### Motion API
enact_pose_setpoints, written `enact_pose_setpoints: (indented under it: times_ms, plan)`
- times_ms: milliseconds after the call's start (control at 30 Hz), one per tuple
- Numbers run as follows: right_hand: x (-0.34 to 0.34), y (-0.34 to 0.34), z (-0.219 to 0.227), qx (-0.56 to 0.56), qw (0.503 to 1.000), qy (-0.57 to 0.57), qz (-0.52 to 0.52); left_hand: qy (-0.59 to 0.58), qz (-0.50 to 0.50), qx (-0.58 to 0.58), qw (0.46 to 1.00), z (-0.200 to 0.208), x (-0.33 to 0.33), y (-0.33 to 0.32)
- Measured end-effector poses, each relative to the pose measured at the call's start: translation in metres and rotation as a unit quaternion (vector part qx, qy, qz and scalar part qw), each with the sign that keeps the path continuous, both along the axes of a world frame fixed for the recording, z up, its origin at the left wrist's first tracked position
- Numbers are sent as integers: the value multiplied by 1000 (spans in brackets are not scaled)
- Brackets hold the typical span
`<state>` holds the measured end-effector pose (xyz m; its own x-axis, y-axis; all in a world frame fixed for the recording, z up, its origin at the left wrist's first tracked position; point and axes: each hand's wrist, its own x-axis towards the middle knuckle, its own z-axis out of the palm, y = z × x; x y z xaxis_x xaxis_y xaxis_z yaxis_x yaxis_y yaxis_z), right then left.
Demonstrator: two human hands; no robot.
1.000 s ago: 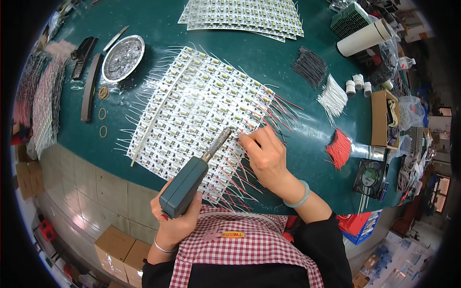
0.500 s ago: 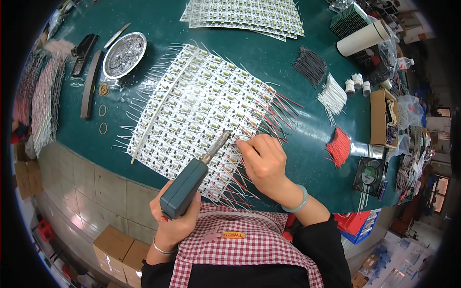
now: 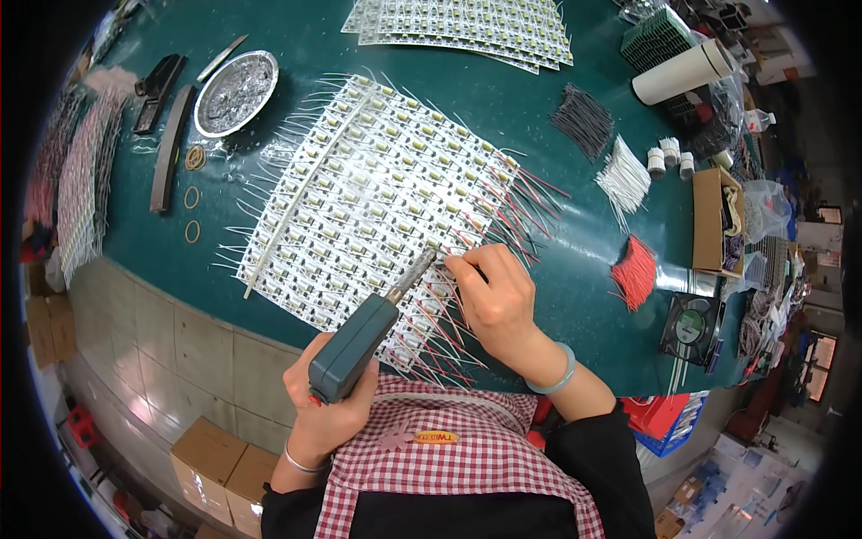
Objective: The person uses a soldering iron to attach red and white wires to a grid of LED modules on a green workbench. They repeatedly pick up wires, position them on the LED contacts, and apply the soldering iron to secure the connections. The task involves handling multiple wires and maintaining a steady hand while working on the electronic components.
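Note:
In my left hand (image 3: pixel 325 395) is a dark green soldering gun (image 3: pixel 355 346), gripped by its body. Its metal tip (image 3: pixel 415 273) slants up and right to the face of a white sheet of small circuit boards (image 3: pixel 337 211). My right hand (image 3: pixel 498 301) is closed in a pinch just beside that tip, on what looks like a thin wire; the fingers partly hide it. Red and dark wires (image 3: pixel 530 193) stick out along the sheet's right edge, and pale wires fringe its left edge. A narrow pale strip (image 3: pixel 310 189) lies across the sheet's left part.
A foil-lined bowl (image 3: pixel 236 93) of grey scraps stands at the left, near rubber bands (image 3: pixel 192 198). More board sheets (image 3: pixel 467 27) lie at the back. To the right are black (image 3: pixel 582 121), white (image 3: pixel 623 175) and red wire bundles (image 3: pixel 633 274), a white flask (image 3: pixel 682 72) and a small fan (image 3: pixel 691 328).
The soldering gun has shifted slightly to the right, its tip now closer to my right fingertips. My right hand keeps its pinch in nearly the same place.

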<state>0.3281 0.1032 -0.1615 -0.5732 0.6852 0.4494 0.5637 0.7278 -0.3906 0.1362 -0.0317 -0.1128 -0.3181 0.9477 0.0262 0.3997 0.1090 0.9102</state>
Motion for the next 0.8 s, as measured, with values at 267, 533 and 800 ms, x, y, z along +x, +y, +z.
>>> enact_pose_setpoints:
  times_ms: [267,533,800]
  plan:
    - [0,1,1,0,1000,0,3,27,-6,10,1000,-1,0,0]
    - [0,2,1,4,1000,-2,4,33,-6,5,999,1,1,-1]
    - [-1,2,2,-4,1000,-11,-2,27,7,26,999,4,2,1]
